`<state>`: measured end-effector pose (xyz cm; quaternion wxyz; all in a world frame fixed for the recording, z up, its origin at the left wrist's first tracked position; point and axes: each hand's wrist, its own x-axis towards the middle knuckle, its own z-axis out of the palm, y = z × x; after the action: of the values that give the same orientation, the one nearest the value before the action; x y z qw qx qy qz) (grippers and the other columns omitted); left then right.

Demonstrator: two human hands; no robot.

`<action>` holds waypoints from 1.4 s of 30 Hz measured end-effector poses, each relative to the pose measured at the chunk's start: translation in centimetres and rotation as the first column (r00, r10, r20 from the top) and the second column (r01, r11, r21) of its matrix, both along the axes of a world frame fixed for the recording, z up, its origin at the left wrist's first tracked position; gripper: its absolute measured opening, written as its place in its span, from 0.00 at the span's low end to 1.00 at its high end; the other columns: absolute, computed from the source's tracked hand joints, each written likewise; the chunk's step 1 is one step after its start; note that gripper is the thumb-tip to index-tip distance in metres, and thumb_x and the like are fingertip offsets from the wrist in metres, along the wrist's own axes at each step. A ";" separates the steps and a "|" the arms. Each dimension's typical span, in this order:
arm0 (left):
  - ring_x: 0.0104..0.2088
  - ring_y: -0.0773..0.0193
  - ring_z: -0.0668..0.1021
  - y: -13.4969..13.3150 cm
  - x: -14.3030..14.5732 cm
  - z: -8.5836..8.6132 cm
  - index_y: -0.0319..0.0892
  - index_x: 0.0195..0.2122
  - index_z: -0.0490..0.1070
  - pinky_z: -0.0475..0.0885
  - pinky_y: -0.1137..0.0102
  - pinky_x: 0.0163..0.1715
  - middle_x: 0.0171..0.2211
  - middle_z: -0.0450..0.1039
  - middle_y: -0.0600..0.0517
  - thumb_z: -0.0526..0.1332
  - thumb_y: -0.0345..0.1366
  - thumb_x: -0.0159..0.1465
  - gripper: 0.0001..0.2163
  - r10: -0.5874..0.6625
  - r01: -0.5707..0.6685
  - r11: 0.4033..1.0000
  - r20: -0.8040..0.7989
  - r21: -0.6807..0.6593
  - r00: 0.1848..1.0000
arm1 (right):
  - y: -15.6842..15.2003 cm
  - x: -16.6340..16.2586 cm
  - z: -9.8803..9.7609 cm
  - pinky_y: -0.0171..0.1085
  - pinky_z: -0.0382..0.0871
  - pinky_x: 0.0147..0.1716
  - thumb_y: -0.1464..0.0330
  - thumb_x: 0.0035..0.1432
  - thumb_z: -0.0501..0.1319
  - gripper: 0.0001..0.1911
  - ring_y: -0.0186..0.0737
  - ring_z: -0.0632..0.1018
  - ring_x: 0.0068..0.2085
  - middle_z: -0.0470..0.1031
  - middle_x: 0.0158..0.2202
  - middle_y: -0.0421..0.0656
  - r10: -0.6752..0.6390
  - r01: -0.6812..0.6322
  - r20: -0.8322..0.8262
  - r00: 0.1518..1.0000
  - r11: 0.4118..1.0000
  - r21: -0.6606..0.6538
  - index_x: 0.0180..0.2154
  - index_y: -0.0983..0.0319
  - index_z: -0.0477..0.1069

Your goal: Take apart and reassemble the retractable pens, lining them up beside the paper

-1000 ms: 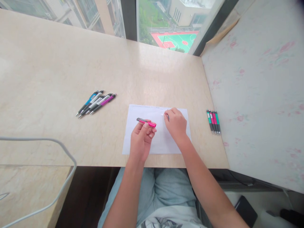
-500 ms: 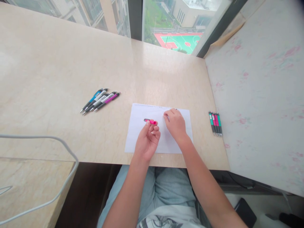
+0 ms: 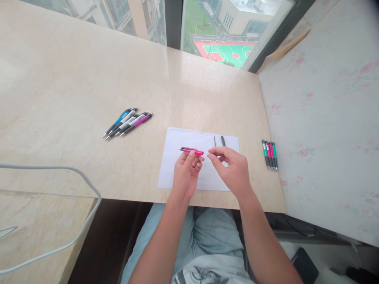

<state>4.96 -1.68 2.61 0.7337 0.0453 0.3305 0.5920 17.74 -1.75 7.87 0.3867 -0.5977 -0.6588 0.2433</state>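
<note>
Between the left hand's thumb and fingers, a pink pen barrel is being gripped above the white sheet, its pink end facing the right hand across a narrow gap. I am seeing the right thumb and fingertips drawn close together, but I am not managing to tell whether they are pinching a small part. Just beyond those fingers, a thin rod and a dark tube are lying on the sheet. I am rating these as the main hazard: being slim and seemingly round, they are risking a roll should the right knuckles brush them. I am also noting that the barrel is overhanging the left thumb, so a slackening grip could be letting it tip. Well left of the left hand, a cluster of pens is lying; right of the right hand, a row of pens is resting, both seemingly beyond accidental knocks.
</note>
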 end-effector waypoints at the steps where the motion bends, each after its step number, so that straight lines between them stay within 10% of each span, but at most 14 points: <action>1: 0.31 0.73 0.78 -0.1 0.1 0.1 0.38 0.36 0.75 0.71 0.80 0.29 0.34 0.78 0.51 0.72 0.36 0.58 0.10 0.000 0.000 1.000 -0.011 0.009 1.000 | -0.2 -0.1 0.2 0.36 0.75 0.32 0.68 0.61 0.62 0.05 0.36 0.79 0.32 0.81 0.35 0.41 -0.002 0.002 0.010 1.000 1.000 0.000 0.37 0.58 0.78; 22: 0.30 0.73 0.77 -0.2 0.1 -0.2 0.38 0.37 0.77 0.70 0.78 0.29 0.31 0.77 0.52 0.73 0.37 0.56 0.11 -0.008 0.009 1.000 -0.048 0.017 0.999 | -0.3 0.2 1.1 0.40 0.73 0.37 0.71 0.66 0.57 0.09 0.39 0.78 0.35 0.80 0.37 0.43 0.064 -0.120 0.339 0.939 0.982 0.145 0.38 0.58 0.76; 37: 0.29 0.75 0.75 -0.4 0.3 0.0 0.37 0.37 0.78 0.70 0.81 0.30 0.32 0.76 0.52 0.71 0.37 0.59 0.09 -0.048 0.046 0.998 0.043 0.041 0.998 | -0.5 -0.2 -1.6 0.40 0.78 0.37 0.63 0.58 0.67 0.06 0.39 0.80 0.36 0.81 0.35 0.43 -0.056 -0.003 -0.327 0.943 0.984 -0.179 0.36 0.59 0.77; 42: 0.29 0.75 0.75 -0.5 0.4 0.1 0.38 0.37 0.78 0.70 0.80 0.30 0.32 0.76 0.52 0.72 0.38 0.58 0.10 -0.062 0.059 0.998 0.071 0.038 0.996 | -0.8 -0.6 -1.4 0.39 0.76 0.35 0.64 0.59 0.66 0.04 0.38 0.79 0.35 0.80 0.34 0.41 -0.095 0.076 -0.265 0.960 0.994 -0.081 0.35 0.58 0.77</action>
<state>5.32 -2.16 2.74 0.7618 0.0469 0.2914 0.5767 17.14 -2.60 6.47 0.4615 -0.6003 -0.5649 0.3280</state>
